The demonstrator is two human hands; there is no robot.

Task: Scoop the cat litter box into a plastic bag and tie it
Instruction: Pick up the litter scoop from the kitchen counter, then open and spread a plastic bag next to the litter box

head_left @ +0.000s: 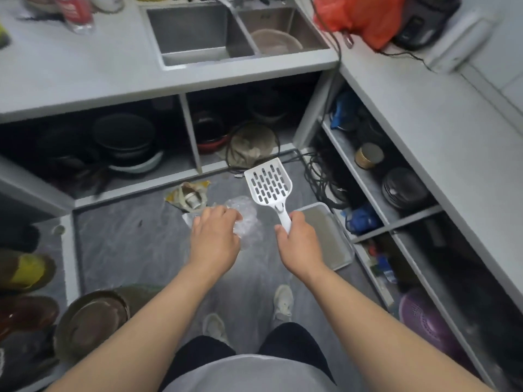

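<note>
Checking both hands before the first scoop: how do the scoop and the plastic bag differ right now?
The scoop is white, rigid and slotted, gripped by its handle in the right hand; the plastic bag is clear, limp and crumpled in the left hand. Both are held above the floor, left of the litter box.

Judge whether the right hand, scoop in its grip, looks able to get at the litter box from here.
Probably yes: the right hand holds the scoop directly beside the litter box, whose top is open, with nothing between them.
</note>
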